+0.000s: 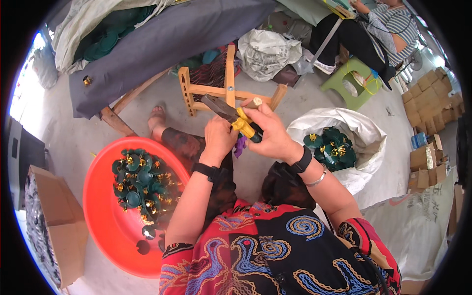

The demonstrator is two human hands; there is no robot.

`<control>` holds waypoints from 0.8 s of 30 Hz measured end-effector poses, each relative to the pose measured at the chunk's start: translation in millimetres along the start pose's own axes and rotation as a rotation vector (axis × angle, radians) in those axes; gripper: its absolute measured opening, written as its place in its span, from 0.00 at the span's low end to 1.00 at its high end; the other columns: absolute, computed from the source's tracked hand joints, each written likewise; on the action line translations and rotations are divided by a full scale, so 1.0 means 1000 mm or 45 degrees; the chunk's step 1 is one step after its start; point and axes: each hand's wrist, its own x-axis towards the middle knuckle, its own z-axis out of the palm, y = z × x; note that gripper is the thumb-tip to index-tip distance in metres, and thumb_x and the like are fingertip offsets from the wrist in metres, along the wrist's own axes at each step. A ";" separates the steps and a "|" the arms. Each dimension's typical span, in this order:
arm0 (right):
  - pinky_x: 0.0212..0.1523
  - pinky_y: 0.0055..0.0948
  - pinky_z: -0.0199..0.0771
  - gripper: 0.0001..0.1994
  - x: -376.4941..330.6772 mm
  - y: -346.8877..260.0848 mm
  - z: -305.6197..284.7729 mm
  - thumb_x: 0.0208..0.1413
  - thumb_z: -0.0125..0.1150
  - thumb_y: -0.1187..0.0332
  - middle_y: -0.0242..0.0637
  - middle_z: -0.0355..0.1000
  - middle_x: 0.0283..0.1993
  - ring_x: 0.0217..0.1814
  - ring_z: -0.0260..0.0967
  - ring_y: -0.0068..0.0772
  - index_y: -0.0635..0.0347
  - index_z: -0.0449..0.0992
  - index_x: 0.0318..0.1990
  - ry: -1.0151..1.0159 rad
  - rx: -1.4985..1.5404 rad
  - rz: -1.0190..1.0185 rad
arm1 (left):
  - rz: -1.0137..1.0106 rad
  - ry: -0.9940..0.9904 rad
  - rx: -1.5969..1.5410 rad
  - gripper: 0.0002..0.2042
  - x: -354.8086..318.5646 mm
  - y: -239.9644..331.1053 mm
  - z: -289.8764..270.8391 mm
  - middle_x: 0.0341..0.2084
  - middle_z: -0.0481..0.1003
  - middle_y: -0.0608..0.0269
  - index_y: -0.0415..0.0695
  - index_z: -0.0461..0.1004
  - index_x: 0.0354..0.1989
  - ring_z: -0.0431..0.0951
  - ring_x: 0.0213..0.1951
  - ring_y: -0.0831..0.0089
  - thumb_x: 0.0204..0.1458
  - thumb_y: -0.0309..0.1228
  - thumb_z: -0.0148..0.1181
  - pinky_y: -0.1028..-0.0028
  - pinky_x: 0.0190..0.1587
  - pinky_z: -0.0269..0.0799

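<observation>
My right hand [271, 132] grips pliers [230, 116] with yellow-and-black handles, their dark jaws pointing up and left. My left hand [219, 137] is closed just beside them, pinching a small piece at the jaws; a bit of purple [240, 145] shows below it. Both hands are raised above my lap. A red round basin [105, 216] at my lower left holds several dark green round pieces with gold fittings [140, 182]. A white sack [361, 132] to my right holds more of the same green pieces [332, 147].
A small wooden stool frame [223, 88] stands ahead of my hands. A grey cloth-covered table [162, 44] lies beyond. Another person [378, 29] sits at top right near a green plastic stool [351, 81]. Cardboard boxes [432, 98] stack at right; a box [54, 216] stands at left.
</observation>
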 end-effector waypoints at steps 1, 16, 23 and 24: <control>0.52 0.34 0.64 0.28 -0.001 -0.001 -0.005 0.32 0.59 0.78 0.49 0.61 0.49 0.51 0.61 0.50 0.68 0.66 0.49 0.001 -0.015 0.001 | 0.017 0.024 -0.025 0.08 0.002 0.007 -0.002 0.25 0.74 0.56 0.45 0.77 0.30 0.73 0.32 0.55 0.40 0.29 0.61 0.60 0.32 0.69; 0.44 0.37 0.68 0.33 -0.013 -0.038 -0.066 0.29 0.60 0.76 0.51 0.66 0.44 0.40 0.68 0.52 0.65 0.64 0.53 0.002 -0.393 0.558 | 0.006 -0.119 0.157 0.07 0.005 0.001 -0.005 0.22 0.72 0.57 0.44 0.76 0.30 0.72 0.30 0.56 0.43 0.32 0.62 0.61 0.32 0.67; 0.60 0.33 0.58 0.32 0.002 -0.002 -0.012 0.29 0.64 0.70 0.51 0.61 0.55 0.60 0.58 0.49 0.67 0.67 0.50 0.113 0.010 0.252 | 0.011 -0.128 0.166 0.07 0.007 0.010 0.000 0.25 0.74 0.56 0.44 0.75 0.29 0.74 0.32 0.56 0.41 0.30 0.61 0.61 0.34 0.68; 0.58 0.34 0.60 0.32 0.003 0.005 -0.003 0.29 0.65 0.70 0.51 0.62 0.53 0.58 0.60 0.49 0.68 0.67 0.50 0.093 0.192 0.293 | 0.042 -0.142 0.172 0.07 0.007 0.012 -0.002 0.25 0.74 0.56 0.44 0.75 0.29 0.74 0.32 0.56 0.41 0.30 0.61 0.61 0.34 0.68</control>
